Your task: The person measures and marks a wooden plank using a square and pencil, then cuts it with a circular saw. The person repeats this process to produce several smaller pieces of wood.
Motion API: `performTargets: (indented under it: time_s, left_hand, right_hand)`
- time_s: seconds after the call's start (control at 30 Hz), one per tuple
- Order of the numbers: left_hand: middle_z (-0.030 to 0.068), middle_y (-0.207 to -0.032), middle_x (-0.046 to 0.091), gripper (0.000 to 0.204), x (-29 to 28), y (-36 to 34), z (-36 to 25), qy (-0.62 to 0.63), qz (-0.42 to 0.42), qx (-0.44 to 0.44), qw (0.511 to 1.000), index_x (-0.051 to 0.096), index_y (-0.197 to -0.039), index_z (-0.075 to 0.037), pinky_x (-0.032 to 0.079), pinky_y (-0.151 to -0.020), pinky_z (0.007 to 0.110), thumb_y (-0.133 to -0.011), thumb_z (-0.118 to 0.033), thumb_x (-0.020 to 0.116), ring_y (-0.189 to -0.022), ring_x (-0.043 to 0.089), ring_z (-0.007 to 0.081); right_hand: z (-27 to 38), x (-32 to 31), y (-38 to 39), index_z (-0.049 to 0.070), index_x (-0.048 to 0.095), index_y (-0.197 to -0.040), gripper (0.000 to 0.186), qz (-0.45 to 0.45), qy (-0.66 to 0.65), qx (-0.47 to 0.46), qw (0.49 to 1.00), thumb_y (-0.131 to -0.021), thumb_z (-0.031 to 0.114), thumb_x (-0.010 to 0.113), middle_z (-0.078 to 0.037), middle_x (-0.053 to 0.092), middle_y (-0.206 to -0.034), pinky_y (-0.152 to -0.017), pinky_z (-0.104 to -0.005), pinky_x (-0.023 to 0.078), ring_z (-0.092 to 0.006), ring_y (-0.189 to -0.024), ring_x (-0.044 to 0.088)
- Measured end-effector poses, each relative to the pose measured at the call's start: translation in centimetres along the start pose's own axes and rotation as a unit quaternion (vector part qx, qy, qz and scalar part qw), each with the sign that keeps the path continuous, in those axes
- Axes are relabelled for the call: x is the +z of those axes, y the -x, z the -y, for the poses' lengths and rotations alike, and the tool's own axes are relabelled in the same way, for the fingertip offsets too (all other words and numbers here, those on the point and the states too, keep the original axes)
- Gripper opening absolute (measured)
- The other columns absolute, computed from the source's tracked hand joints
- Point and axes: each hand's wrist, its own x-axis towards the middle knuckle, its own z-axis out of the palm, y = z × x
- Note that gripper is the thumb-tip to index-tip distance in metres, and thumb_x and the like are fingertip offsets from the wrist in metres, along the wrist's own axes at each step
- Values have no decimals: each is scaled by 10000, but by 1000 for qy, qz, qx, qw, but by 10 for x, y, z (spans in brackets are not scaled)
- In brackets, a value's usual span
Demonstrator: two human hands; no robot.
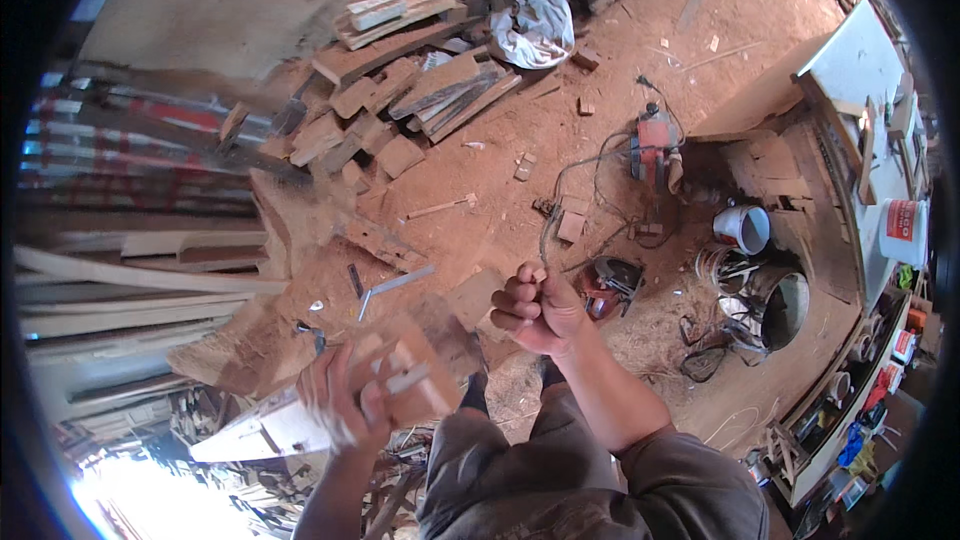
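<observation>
My left hand (345,395), blurred by motion, is wrapped over a pale wooden beam (265,430) that slants across the lower left. The beam's near end shows cut, stepped faces. Raised in front of my body, my right hand (540,315) is closed with the fingers curled in. A small brownish bit shows at its fingertips, too small to name. Beyond the beam lies a metal square (400,278) on a rough wooden surface.
Offcuts (400,155) are heaped on the sawdust floor, near a white sack (533,25). A circular saw (610,285), a red corded power tool (655,145) and loose cables lie ahead. Buckets (742,228) stand beside a bench (850,70) at right; boards (140,290) are stacked left.
</observation>
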Motion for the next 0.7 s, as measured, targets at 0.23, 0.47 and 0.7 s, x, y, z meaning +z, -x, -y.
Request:
performTargets:
  time_s: [0.23,0.47,0.7]
  left_hand:
    - [136,-1289,641,430,-7,-13,-13,51,-68,-16,996,665,-1278,-86,420,-1005,543,-972,-385,700,-1128,600,380]
    - [82,-1208,655,275,-15,3,-9,141,-141,68,978,736,-1104,-127,421,-1006,499,-887,-281,805,-1141,607,329]
    - [77,-1107,706,265,-31,11,13,204,-148,93,963,739,-1100,-110,466,-963,481,-882,-231,827,-1080,659,327]
  right_hand:
    - [0,56,33,78,722,-1347,329,-310,479,-96,816,-1084,271,677,-42,775,-1151,-731,-271,496,-79,-850,631]
    - [-92,146,23,-17,681,-1385,383,-289,730,-120,608,-1038,138,721,-43,756,-1104,-820,-259,533,-110,-932,660]
    - [-118,157,1,-19,742,-1134,171,-288,636,-146,701,-994,77,767,-43,734,-999,-722,-276,531,-122,-795,658]
